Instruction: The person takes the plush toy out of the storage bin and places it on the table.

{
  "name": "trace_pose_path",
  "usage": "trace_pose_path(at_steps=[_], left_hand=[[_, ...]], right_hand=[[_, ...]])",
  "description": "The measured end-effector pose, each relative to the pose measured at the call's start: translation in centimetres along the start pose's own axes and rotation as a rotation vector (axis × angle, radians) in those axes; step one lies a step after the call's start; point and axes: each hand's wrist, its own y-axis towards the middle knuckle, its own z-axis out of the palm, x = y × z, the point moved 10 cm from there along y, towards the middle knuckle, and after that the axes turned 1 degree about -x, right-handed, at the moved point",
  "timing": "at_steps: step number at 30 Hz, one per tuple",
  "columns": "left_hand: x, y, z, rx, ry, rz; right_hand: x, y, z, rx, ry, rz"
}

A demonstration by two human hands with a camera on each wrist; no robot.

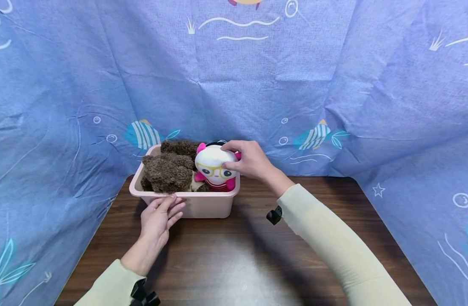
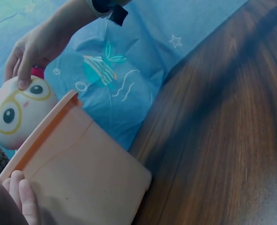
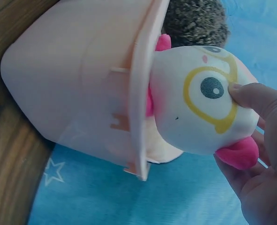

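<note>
A pink plastic bin (image 1: 207, 206) stands at the back of the table with plush toys inside. My left hand (image 1: 157, 219) holds its front rim, the fingers (image 2: 28, 199) lying against the outer wall. In the bin's right end sits a white panda-like plush toy (image 1: 215, 159) with yellow glasses, pink ears and a striped body. My right hand (image 1: 249, 159) grips this toy's head from above and the right; in the right wrist view the thumb presses beside one printed eye. The toy's lower body is hidden by the bin wall. Brown shaggy plush (image 1: 169, 172) fills the left side.
The dark wooden table (image 1: 203, 250) extends in front of the bin and to its right. A blue cloth (image 1: 234, 97) with fish and wave prints hangs close behind the bin and along both sides.
</note>
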Motion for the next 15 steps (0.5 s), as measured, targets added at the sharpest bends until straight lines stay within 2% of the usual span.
trace_pose_path(at_steps=[6,15], left_hand=[[0.0,-0.1,-0.2,-0.015,0.014,0.007],[0.1,0.0,0.0,0.003,0.034,-0.007]], right_hand=[[1.2,0.1,-1.5,-0.017,0.007,-0.029],[2.6,-0.2,-4.2,-0.070,-0.004,-0.091]])
